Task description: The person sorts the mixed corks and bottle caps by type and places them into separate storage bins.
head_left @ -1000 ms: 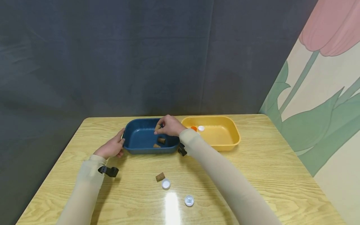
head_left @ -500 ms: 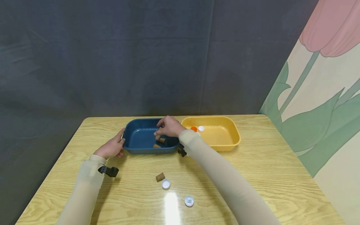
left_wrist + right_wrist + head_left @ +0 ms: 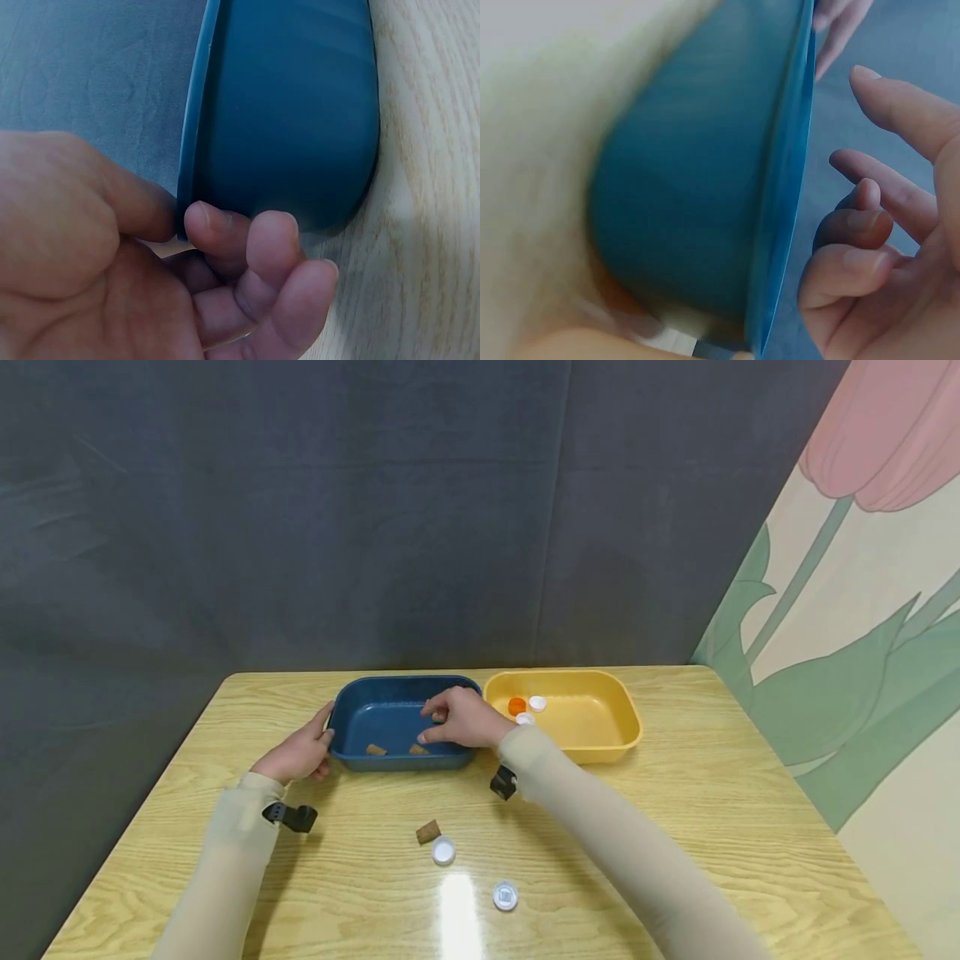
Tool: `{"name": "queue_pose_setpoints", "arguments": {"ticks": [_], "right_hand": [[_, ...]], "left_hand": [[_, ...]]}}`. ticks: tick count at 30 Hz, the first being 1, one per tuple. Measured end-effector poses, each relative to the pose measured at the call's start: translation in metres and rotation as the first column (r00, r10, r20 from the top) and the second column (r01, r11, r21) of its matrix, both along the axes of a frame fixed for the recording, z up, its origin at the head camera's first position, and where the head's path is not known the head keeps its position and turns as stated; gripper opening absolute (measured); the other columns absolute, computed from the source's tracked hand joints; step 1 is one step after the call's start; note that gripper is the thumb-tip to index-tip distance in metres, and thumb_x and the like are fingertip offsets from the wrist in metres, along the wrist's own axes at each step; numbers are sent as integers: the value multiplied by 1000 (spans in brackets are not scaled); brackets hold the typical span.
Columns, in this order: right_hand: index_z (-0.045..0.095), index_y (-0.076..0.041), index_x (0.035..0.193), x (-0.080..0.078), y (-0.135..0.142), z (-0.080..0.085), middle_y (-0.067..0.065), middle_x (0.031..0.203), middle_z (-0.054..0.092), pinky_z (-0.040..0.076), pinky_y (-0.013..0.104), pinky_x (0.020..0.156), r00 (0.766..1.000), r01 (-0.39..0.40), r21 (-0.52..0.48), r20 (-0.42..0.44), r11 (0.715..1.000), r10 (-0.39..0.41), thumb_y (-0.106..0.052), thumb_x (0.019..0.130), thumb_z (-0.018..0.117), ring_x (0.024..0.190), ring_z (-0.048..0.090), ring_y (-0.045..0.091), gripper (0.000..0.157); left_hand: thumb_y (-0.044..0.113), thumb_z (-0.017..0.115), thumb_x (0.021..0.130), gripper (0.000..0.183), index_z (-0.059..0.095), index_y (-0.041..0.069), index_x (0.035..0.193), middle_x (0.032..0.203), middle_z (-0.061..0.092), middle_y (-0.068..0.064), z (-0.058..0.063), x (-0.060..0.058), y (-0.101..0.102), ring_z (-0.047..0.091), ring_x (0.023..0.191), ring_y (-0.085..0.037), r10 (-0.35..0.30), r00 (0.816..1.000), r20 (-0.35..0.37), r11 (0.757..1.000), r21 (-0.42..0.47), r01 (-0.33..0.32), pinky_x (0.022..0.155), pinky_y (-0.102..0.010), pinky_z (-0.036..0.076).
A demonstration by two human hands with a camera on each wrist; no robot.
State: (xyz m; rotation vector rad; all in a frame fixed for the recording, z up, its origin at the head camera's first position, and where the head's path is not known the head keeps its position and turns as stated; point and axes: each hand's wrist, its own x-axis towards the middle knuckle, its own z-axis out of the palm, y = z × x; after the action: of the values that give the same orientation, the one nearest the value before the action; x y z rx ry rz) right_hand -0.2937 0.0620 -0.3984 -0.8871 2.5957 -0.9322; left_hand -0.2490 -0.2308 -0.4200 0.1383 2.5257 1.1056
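Observation:
My left hand pinches the left rim of the blue bin between thumb and fingers; the left wrist view shows the rim between them. Over the right part of that bin hovers my right hand, thumb and forefinger apart, with nothing held in the right wrist view. Inside the bin lie a cork near the front left and a second cork by the front wall. Another cork shows partly behind my right fingers.
Right of the blue bin stands a yellow bin holding an orange cap and white caps. On the table nearer me lie a cork, a white cap and another pale cap. A dark curtain hangs behind.
My right hand has let go of a cork into the blue bin and drawn back slightly to the right and nearer. A cork now lies farther left there. The left hand stays.

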Motion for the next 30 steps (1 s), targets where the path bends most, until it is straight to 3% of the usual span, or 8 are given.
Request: {"name": "queue_pose_setpoints", "arguments": {"ticks": [7,16,23,30], "right_hand": [[75,-9,117,38,14,-10,-3,79,57,38,26,66,994,-111,-43,-30,993,110,-29,85,82,73,47,13,38],[77,-11,108,74,30,-26,12,88,64,40,21,62,985,-174,-19,8,985,174,-30,80,86,71,47,8,35],[79,-16,105,89,34,-42,5,83,63,42,18,65,966,-242,-17,86,970,242,-31,77,89,72,47,3,33],[77,-18,111,91,36,-52,1,84,62,45,19,67,952,-277,-41,119,960,280,-29,78,88,73,50,4,36]], "left_hand": [[12,25,110,60,-8,6,160,68,49,-10,-1,0,0,53,59,-20,6,1000,-1,1000,-4,-6,63,-38,53],[11,25,110,60,-9,5,160,66,50,-10,-1,-3,-1,55,59,-21,-6,1000,-4,1000,2,6,62,-40,53],[11,25,110,60,-8,5,160,66,50,-10,-1,-2,0,55,60,-22,-4,1000,-8,1000,1,4,63,-42,54],[10,25,110,60,-8,4,160,67,48,-10,-1,-2,0,54,59,-21,-6,1000,-13,1000,2,6,62,-41,53]]}}
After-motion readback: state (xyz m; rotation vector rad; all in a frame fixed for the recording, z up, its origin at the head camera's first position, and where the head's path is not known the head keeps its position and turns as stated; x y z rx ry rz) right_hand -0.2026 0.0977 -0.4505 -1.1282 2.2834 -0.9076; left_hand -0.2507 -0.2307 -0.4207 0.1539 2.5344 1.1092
